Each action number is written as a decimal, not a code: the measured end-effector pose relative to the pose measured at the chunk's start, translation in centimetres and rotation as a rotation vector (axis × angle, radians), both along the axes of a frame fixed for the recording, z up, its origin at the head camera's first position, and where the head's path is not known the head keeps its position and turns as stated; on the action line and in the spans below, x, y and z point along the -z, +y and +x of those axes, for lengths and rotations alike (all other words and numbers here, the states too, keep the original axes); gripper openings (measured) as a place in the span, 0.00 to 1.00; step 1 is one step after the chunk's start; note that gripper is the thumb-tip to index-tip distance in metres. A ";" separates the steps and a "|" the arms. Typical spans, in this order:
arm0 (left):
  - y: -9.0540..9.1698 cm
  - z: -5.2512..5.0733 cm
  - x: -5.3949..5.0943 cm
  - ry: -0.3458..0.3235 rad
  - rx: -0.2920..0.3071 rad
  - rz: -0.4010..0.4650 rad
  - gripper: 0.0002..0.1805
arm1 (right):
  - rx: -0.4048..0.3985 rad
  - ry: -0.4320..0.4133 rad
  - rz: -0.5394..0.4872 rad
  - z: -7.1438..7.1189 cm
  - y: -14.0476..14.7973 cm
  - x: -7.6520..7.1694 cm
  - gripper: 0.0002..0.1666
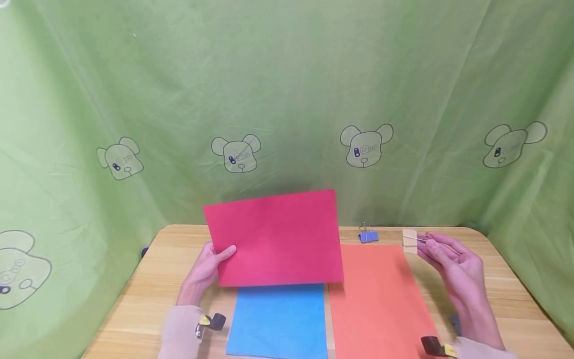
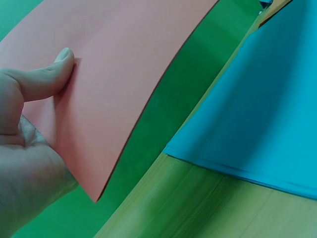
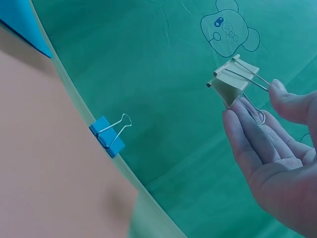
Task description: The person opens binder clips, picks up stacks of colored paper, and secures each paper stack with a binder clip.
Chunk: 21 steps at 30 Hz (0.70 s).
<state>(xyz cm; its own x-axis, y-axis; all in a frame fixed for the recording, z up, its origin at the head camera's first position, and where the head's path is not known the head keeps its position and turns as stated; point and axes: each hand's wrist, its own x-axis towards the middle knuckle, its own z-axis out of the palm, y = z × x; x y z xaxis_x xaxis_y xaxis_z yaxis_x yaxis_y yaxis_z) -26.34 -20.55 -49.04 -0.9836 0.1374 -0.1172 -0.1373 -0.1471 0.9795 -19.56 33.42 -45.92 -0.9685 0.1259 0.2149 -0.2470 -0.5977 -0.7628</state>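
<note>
The left hand pinches a smooth, rectangular magenta sheet between thumb and fingers, holding it above the bench, slightly bowed. The right hand grasps a cream binder clip, thumb and fingers on its thin wire handles. Smooth blue sheets lie right of the left fingers; an orange sheet and a blue binder clip lie left of the right fingers. Beyond both, a creased green curtain shows outlined bear heads, their lettering illegible.
</note>
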 end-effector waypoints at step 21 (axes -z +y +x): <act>1.3 0.0 0.9 -0.026 0.067 -0.023 0.16 | -0.001 -0.025 0.019 -0.1 -1.4 -0.4 0.15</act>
<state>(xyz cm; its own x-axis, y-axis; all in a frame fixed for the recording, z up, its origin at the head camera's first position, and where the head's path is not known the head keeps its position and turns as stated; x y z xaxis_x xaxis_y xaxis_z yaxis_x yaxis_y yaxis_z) -26.36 -19.22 -49.94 -0.9689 0.1994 -0.1466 -0.1716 -0.1145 0.9785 -19.64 31.99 -45.53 -0.9737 0.1207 0.1931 -0.2269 -0.5835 -0.7798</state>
